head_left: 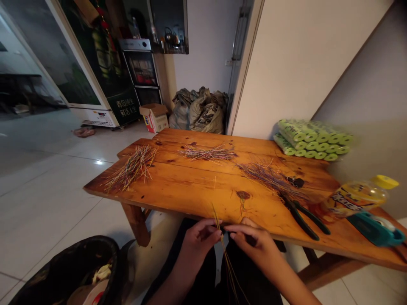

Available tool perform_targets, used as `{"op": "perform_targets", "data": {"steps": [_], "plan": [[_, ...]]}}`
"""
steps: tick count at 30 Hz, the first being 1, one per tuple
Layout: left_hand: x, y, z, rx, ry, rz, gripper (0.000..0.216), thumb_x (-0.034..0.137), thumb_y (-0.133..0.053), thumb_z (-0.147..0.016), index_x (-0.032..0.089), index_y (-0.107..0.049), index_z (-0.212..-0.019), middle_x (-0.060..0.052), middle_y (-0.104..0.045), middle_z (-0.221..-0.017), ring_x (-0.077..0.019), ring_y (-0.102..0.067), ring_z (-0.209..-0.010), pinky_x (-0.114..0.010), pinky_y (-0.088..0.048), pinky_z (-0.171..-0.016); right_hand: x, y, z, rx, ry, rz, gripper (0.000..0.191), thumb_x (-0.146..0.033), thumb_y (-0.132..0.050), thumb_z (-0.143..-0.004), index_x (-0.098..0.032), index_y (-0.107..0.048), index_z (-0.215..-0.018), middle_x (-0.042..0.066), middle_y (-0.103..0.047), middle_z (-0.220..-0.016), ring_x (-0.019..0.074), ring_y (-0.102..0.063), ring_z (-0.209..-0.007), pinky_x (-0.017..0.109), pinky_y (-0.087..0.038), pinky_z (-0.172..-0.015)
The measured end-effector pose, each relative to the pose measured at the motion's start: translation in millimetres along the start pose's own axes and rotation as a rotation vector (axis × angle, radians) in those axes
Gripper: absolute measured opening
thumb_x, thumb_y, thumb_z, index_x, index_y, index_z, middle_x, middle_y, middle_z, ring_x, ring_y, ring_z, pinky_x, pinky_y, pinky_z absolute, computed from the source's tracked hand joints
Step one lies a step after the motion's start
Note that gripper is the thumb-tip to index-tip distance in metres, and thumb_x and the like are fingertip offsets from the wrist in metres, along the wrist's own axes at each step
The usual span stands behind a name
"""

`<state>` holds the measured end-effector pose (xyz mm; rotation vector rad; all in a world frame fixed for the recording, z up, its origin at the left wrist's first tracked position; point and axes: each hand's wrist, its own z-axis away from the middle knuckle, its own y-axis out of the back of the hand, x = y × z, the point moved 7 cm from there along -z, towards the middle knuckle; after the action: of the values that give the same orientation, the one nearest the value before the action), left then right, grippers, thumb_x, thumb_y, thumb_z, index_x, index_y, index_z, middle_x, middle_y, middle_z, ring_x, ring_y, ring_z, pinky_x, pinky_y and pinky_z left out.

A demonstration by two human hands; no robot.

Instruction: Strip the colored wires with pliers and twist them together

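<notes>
My left hand (199, 243) and my right hand (254, 241) meet just below the near edge of the wooden table (197, 190). Both pinch a thin bundle of yellowish wires (222, 245) that stands up between the fingertips and trails down toward my lap. On the table lie three loose piles of thin coloured wires: one at the left (133, 167), one at the middle back (208, 153), one at the right (270, 178). Black-handled pliers (302, 216) lie to the right of my right hand.
Green rolls in a pack (310, 140) sit at the table's back right. A bottle with a yellow cap (359, 197) and a teal tool (375, 228) lie at the right edge. A black bin (73, 275) stands at lower left. Sacks (199, 110) and a cardboard box (155, 116) rest beyond.
</notes>
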<state>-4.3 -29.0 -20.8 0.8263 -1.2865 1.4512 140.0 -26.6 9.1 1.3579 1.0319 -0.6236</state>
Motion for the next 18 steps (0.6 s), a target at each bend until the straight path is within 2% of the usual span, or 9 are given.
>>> {"op": "perform_targets", "data": {"steps": [3, 7, 10, 13, 15, 18], "plan": [[-2.1, -5.4, 0.8, -0.053, 0.021, -0.012, 0.024, 0.028, -0.071, -0.064, 0.017, -0.067, -0.085, 0.001, -0.062, -0.066, -0.0123, -0.057, -0.067, -0.025, -0.042, -0.07, 0.5, -3.2, -1.8, -0.051, -0.059, -0.054, 0.022, -0.033, -0.056, -0.077, -0.023, -0.071, -0.089, 0.002, -0.053, -0.067, 0.0156, -0.048, -0.063, 0.03, -0.037, -0.06], [-8.1, -10.8, -0.5, -0.106, 0.03, -0.042, 0.032, 0.026, -0.069, -0.065, 0.016, -0.06, -0.095, 0.002, -0.061, -0.063, -0.0113, -0.056, -0.065, -0.025, -0.041, -0.068, 4.5, -12.5, -1.8, -0.139, -0.233, -0.317, 0.024, -0.039, -0.06, -0.072, -0.02, -0.071, -0.083, 0.001, -0.055, -0.067, 0.0126, -0.045, -0.059, 0.027, -0.034, -0.058], [-11.8, -10.8, -2.4, -0.094, 0.015, -0.017, 0.049, 0.024, -0.069, -0.065, 0.018, -0.048, -0.109, 0.004, -0.06, -0.061, -0.0106, -0.056, -0.062, -0.024, -0.041, -0.066, 7.2, -19.8, -0.9, -0.14, -0.326, -0.522, 0.027, -0.042, -0.063, -0.071, -0.017, -0.07, -0.079, 0.0, -0.055, -0.065, 0.0092, -0.041, -0.055, 0.025, -0.03, -0.055], [-14.2, -12.1, -2.9, -0.107, 0.006, 0.001, 0.055, 0.024, -0.07, -0.064, 0.019, -0.043, -0.112, 0.005, -0.059, -0.061, -0.0099, -0.056, -0.062, -0.024, -0.041, -0.067, 12.7, -26.7, 0.9, -0.138, -0.402, -0.661, 0.027, -0.042, -0.068, -0.067, -0.016, -0.068, -0.072, -0.002, -0.052, -0.061, 0.0073, -0.036, -0.052, 0.023, -0.025, -0.052], [-15.4, -13.2, -2.1, -0.127, 0.003, -0.011, 0.053, 0.023, -0.07, -0.065, 0.019, -0.044, -0.111, 0.006, -0.059, -0.061, -0.0089, -0.055, -0.061, -0.023, -0.04, -0.066, 14.8, -30.0, 1.8, -0.156, -0.427, -0.697, 0.027, -0.041, -0.07, -0.065, -0.015, -0.067, -0.069, -0.003, -0.051, -0.059, 0.0071, -0.035, -0.052, 0.023, -0.024, -0.052], [-16.3, -14.7, 0.0, -0.189, 0.001, -0.059, 0.043, 0.025, -0.069, -0.067, 0.018, -0.05, -0.104, 0.005, -0.058, -0.062, -0.0082, -0.054, -0.06, -0.021, -0.039, -0.063, 10.6, -30.5, 1.4, -0.189, -0.369, -0.668, 0.028, -0.042, -0.069, -0.065, -0.014, -0.065, -0.065, -0.002, -0.051, -0.058, 0.0086, -0.037, -0.056, 0.023, -0.026, -0.056]]}}
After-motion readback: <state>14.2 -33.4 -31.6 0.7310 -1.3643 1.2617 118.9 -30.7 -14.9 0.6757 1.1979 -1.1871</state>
